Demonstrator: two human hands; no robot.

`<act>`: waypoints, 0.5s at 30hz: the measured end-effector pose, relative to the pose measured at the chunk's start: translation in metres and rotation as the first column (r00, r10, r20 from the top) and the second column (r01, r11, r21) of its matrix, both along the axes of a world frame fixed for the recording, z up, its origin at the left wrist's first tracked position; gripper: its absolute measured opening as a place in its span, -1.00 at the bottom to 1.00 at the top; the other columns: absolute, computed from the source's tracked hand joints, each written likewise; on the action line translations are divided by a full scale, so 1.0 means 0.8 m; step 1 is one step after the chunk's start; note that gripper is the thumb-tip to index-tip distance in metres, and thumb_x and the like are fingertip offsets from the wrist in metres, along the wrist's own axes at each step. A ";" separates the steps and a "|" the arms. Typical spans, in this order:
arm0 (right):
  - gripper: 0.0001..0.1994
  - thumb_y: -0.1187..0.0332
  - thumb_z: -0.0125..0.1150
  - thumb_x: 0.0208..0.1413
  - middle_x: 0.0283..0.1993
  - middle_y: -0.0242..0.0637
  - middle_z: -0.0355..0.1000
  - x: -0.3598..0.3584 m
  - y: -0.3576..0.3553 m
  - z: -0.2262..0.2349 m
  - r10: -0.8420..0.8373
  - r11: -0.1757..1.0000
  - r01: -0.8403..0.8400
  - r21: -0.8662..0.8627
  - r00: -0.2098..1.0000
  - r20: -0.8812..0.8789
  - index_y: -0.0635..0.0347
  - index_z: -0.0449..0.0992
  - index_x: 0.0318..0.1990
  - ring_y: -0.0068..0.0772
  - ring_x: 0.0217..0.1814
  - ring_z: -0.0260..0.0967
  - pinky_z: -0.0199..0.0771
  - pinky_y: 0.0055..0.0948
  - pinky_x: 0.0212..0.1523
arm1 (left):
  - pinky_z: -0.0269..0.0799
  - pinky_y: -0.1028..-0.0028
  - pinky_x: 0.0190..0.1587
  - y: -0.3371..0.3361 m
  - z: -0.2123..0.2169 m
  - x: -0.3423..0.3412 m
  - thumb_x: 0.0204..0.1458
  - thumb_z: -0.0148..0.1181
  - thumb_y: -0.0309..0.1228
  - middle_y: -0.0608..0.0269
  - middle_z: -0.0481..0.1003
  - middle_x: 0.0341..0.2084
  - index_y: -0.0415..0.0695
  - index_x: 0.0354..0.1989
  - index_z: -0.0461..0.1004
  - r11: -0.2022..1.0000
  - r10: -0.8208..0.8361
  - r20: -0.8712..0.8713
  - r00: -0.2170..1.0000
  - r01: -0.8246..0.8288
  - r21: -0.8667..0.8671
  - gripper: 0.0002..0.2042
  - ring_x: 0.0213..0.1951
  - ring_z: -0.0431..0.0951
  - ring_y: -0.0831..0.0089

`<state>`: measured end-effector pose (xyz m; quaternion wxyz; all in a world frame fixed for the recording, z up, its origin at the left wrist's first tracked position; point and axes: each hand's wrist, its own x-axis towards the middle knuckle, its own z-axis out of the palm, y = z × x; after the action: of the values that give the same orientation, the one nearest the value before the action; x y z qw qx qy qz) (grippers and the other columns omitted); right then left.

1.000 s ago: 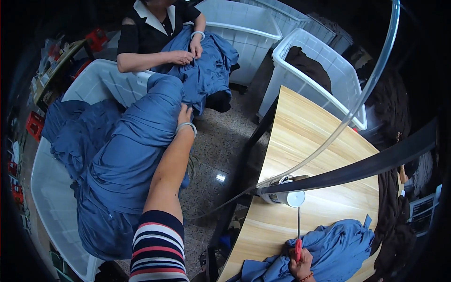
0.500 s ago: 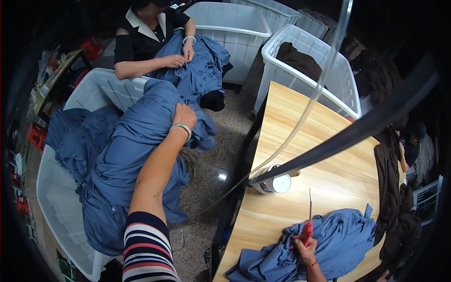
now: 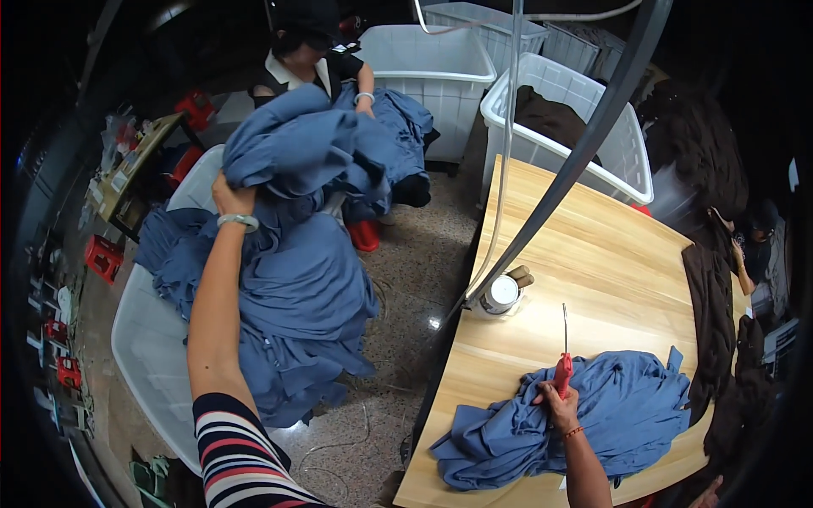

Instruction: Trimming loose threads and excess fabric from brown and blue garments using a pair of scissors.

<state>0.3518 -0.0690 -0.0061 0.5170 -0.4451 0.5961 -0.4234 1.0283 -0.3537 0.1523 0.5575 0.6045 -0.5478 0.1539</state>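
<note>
My left hand (image 3: 232, 196), with a pale bangle at its wrist, is closed on a bunched blue garment (image 3: 292, 140). The bundle is lifted over the heap of blue cloth (image 3: 296, 279) that spills out of a white bin (image 3: 140, 339). Over at the table, my right hand (image 3: 561, 410) grips a red-handled tool (image 3: 564, 372) with a thin metal shaft pointing away from me. I cannot make out what kind of tool it is. That hand rests on another blue garment (image 3: 627, 406), spread in folds across the wooden tabletop (image 3: 584, 262).
Across the bin sits a co-worker (image 3: 296, 68) with blue cloth on the lap. A dark metal pole (image 3: 576, 161) and a clear hose (image 3: 506, 169) cross above the table, near a white can (image 3: 500, 294). Brown cloth (image 3: 710, 313) hangs at the table's right edge. Another hand (image 3: 707, 493) shows lower right.
My left hand has moved left and raised a bunched garment off the heap, now partly covering the co-worker. My right hand still grips the tool on the table garment. The whole view has shifted.
</note>
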 end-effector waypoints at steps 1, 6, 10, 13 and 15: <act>-0.75 0.32 0.13 0.24 -0.48 -0.27 0.51 -0.001 -0.001 0.000 0.009 1.000 -0.009 0.015 1.000 -0.006 0.39 0.55 -0.20 -0.52 -0.47 0.44 0.44 -0.56 -0.33 | 0.45 0.41 -0.17 0.014 0.008 0.015 -0.16 0.30 -0.51 0.08 0.58 -0.35 -0.27 -0.11 0.46 0.990 -0.124 -0.055 0.991 0.120 -0.070 -0.63 -0.28 0.59 0.28; -0.80 0.39 0.12 0.23 -0.44 -0.27 0.51 0.003 -0.002 0.007 0.043 0.998 -0.041 0.051 0.998 -0.039 0.40 0.54 -0.18 -0.54 -0.43 0.46 0.43 -0.61 -0.32 | 0.41 0.47 -0.11 0.075 0.045 0.075 0.04 0.15 -0.51 0.29 0.54 -0.28 -0.23 -0.12 0.45 0.921 -0.384 -0.291 0.876 0.340 -0.193 -0.78 -0.25 0.53 0.46; -0.79 0.38 0.10 0.24 -0.43 -0.28 0.51 0.004 0.005 0.016 0.043 0.998 -0.040 0.046 0.996 -0.083 0.39 0.54 -0.19 -0.54 -0.42 0.47 0.45 -0.60 -0.33 | 0.36 0.42 -0.04 0.123 0.112 0.048 0.22 -0.17 -0.17 0.33 0.51 -0.27 -0.09 -0.16 0.47 0.607 -0.723 -0.682 0.111 0.574 -0.550 -0.68 -0.20 0.48 0.45; -0.76 0.32 0.09 0.25 -0.41 -0.27 0.50 0.036 0.020 0.043 0.132 0.991 -0.136 -0.003 0.966 -0.222 0.36 0.48 -0.14 -0.52 -0.41 0.47 0.48 -0.55 -0.33 | 0.37 0.39 -0.02 0.188 0.208 0.134 0.14 -0.05 -0.23 0.25 0.50 -0.23 -0.13 -0.13 0.45 0.528 -0.731 -0.653 0.197 0.770 -0.359 -0.72 -0.16 0.49 0.40; -0.82 0.38 0.09 0.24 -0.43 -0.29 0.50 0.066 0.043 0.071 0.186 0.983 -0.180 0.045 0.962 -0.201 0.31 0.49 -0.13 -0.54 -0.41 0.48 0.51 -0.55 -0.35 | 0.38 0.37 0.00 0.249 0.236 0.170 0.08 0.03 -0.26 0.20 0.50 -0.19 -0.16 -0.10 0.43 0.428 -0.747 -0.632 0.208 0.877 -0.218 -0.71 -0.13 0.49 0.37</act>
<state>0.4049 -0.0347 0.0504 0.4957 -0.5326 0.6080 -0.3178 1.1646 -0.1543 0.3408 0.6430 0.2838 -0.5629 -0.4349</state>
